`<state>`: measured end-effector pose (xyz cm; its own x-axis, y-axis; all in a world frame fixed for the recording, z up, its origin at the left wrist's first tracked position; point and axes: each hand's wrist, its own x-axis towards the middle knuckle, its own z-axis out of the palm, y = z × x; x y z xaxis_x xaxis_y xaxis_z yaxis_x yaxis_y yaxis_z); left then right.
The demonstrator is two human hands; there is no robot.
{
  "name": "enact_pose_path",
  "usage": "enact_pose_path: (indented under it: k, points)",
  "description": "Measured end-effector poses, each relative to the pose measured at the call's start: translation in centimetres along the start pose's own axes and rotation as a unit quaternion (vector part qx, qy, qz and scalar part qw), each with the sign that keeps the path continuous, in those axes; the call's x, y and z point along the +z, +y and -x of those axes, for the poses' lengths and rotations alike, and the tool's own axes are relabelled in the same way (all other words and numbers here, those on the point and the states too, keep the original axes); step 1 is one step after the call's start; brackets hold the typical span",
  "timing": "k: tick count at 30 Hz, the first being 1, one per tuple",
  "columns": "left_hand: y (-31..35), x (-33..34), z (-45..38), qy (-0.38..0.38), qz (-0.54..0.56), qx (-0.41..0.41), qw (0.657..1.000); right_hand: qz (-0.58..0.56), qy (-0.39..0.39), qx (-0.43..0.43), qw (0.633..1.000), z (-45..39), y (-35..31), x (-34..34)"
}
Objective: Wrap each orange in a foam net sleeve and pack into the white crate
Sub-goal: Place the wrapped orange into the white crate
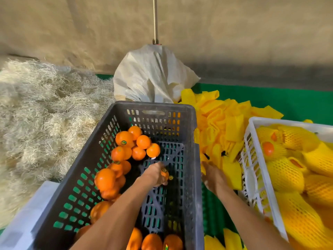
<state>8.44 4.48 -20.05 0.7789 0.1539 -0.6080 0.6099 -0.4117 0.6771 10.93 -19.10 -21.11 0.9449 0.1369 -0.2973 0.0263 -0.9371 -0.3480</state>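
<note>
An orange (164,175) sits in the left hand (155,175), whose fingers curl round it, above the bare right half of the floor of the dark grey crate (195,159). Loose oranges (124,138) lie heaped along that crate's left wall and near edge. The right hand (214,177) reaches past the grey crate's right rim into the pile of flat yellow foam net sleeves (232,123) on the green mat (297,101); its fingertips are hidden among the sleeves, so its grasp cannot be told. At the right edge, the white crate (259,170) holds sleeved oranges (284,175). A white sack (153,76) stands behind the grey crate; pale straw (45,105) fills the left side.
</note>
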Motion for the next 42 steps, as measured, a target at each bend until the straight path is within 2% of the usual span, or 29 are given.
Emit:
enact_pose_path:
  k: [2,4,6,8,11,15,19,24,26,28,30,35,39,42]
  points:
    - [0.5,-1.0,0.3,0.013,-0.021,0.001,1.000,-0.015,0.021,0.011,1.000,0.5,-0.1,-0.6]
    - [2.0,-2.0,1.4,0.043,-0.063,0.055,0.996,-0.047,0.062,0.030,0.997,1.4,-0.2,-1.9]
    - [4.2,-2.5,3.0,0.041,-0.036,0.105,0.993,-0.094,0.131,0.026,0.987,2.6,-0.4,-3.6]
    - [6.5,-2.8,5.3,0.071,0.000,0.156,0.985,-0.161,0.199,0.022,0.966,4.2,-0.9,-6.0]
    - [9.1,-2.4,9.4,0.085,0.073,0.262,0.958,-0.190,0.277,0.025,0.941,6.5,-1.9,-9.9]
    - [11.6,0.2,15.1,0.005,0.206,0.341,0.917,-0.246,0.346,-0.022,0.905,9.9,-3.6,-13.6]
    - [11.8,2.4,18.4,-0.117,0.276,0.330,0.895,-0.242,0.380,-0.023,0.892,12.5,-4.7,-15.3]
    - [10.5,4.4,19.6,-0.143,0.377,0.303,0.863,-0.215,0.356,0.007,0.909,14.2,-4.0,-15.6]
    - [10.0,4.8,19.6,-0.203,0.404,0.299,0.841,-0.165,0.351,0.004,0.922,14.6,-3.8,-15.4]
    - [9.8,5.2,20.1,-0.272,0.375,0.311,0.830,-0.119,0.342,-0.018,0.932,15.1,-3.8,-15.0]
    - [9.7,5.3,20.5,-0.300,0.373,0.305,0.823,-0.122,0.324,-0.045,0.937,15.5,-4.0,-14.3]
    - [9.9,5.1,20.9,-0.238,0.441,0.272,0.821,-0.174,0.309,-0.067,0.933,15.3,-4.7,-13.9]
    - [9.4,5.4,19.7,-0.161,0.492,0.250,0.818,-0.184,0.330,-0.077,0.923,15.6,-4.3,-13.4]
    - [9.1,5.5,19.3,-0.082,0.440,0.270,0.852,-0.165,0.315,-0.087,0.931,15.5,-3.9,-13.0]
